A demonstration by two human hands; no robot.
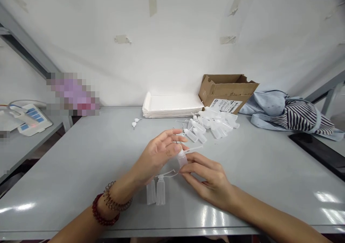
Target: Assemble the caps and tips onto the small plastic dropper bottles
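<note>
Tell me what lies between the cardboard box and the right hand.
In the head view, a pile of translucent bottles by the cardboard box, then grey tabletop before the right hand.

Left hand and right hand are meeting at the small bottle

The left forearm is slanting in from the near left of the small bottle. The left thumb is resting at the top of the bottle, while the left fingers are stretching loosely above and beyond it, their exact contact hiding from view. The right forearm is slanting in from the near right of the bottle, the back of the hand facing up. The right fingers are curling against the bottle's right side, gripping it
</note>
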